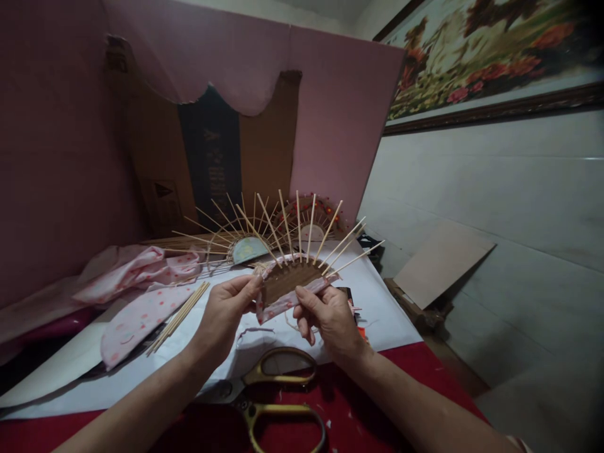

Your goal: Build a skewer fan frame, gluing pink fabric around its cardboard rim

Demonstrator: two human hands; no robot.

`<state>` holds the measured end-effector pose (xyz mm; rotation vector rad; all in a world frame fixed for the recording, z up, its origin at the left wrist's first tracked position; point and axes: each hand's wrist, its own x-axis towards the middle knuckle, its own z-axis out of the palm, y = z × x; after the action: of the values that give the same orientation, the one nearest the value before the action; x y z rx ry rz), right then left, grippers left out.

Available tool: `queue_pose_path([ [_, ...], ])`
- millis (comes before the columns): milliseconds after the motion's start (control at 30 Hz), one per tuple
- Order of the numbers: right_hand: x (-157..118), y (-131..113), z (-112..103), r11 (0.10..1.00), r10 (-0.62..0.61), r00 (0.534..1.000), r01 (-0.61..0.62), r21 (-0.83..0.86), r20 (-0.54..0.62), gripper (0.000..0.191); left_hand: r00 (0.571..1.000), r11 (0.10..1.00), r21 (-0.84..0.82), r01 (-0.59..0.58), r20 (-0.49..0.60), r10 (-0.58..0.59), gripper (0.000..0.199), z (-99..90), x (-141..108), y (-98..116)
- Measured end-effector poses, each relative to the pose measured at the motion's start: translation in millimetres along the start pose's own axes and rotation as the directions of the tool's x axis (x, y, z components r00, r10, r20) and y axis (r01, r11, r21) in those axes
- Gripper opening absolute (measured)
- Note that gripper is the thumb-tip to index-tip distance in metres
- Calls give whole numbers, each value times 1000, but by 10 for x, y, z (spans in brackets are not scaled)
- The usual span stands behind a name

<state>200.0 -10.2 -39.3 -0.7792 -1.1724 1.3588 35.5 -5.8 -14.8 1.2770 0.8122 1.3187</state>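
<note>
Between my two hands is a half-round cardboard piece (pixel 289 281) with thin wooden sticks (pixel 298 217) fanning out from its curved edge. Pink dotted fabric (pixel 283 307) wraps its straight lower edge. My left hand (pixel 231 308) pinches the left corner between thumb and fingers. On the right, my right hand (pixel 328 314) has its thumb on the fabric strip and its fingers partly behind the piece. Just below the hands lies a pair of scissors (pixel 278 377) with yellow handles, on the white sheet and red cloth.
Loose sticks (pixel 178 318) and a dotted fabric-covered piece (pixel 141 321) lie at left, beside crumpled pink fabric (pixel 155 270). Behind stand another stick fan (pixel 250 250) and a beaded one (pixel 312 231), before a pink and brown board (pixel 330 126). A cardboard sheet (pixel 443 261) leans at right.
</note>
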Motion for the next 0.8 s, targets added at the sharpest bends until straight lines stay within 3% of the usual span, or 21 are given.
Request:
queue_pose_path([
  [100, 8, -5, -3, 1000, 7, 1000, -7, 8, -3, 37, 998, 988, 146, -53, -12, 55, 29, -19, -2, -6],
  [167, 12, -9, -10, 1000, 9, 1000, -9, 14, 8, 37, 999, 986, 159, -48, -14, 51, 29, -22, 1, -4],
  [400, 10, 26, -38, 1000, -3, 999, 2, 31, 46, 36, 993, 987, -115, 110, -19, -113, 32, 12, 6, -6],
  [500, 8, 30, -36, 999, -10, 999, 9, 38, 37, 36, 988, 975, -157, 155, 19, -154, 34, 19, -3, -9],
  [800, 32, 4, -41, 997, -22, 999, 20, 70, 27, 34, 998, 998, 10, 62, -32, -62, 34, 11, 6, -5],
])
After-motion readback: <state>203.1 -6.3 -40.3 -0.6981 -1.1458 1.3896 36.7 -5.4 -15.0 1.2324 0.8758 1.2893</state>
